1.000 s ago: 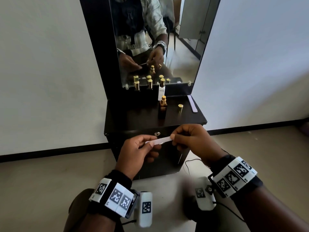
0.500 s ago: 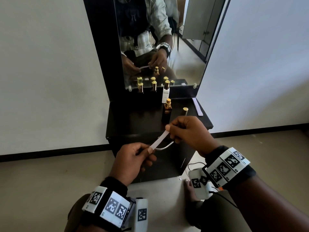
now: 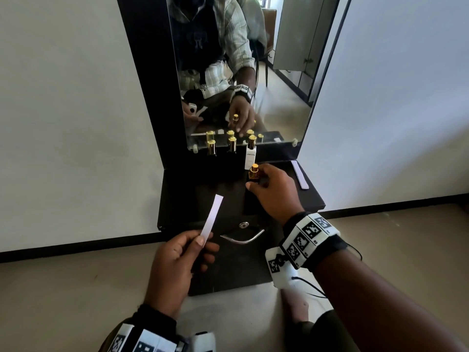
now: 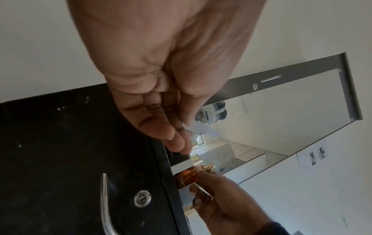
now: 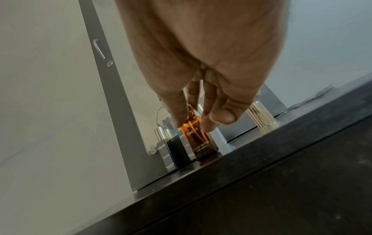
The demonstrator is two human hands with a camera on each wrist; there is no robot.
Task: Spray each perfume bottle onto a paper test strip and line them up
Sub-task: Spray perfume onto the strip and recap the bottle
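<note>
My left hand pinches the lower end of a white paper test strip, which points up and away in front of the dresser. In the left wrist view the strip sticks out past my left hand. My right hand grips a small amber perfume bottle with a bare gold sprayer. The amber bottle stands on the dark top, with my right hand holding its upper part between thumb and fingers. A white bottle stands just behind it.
Two dark bottles with gold caps stand by the mirror. A stack of spare strips lies at the right of the dresser top. A loose gold cap stands right of my hand. The drawer handle is below.
My right hand has let go of the strip and reached forward to take the amber bottle. My left hand keeps the strip, which now points up and away.
</note>
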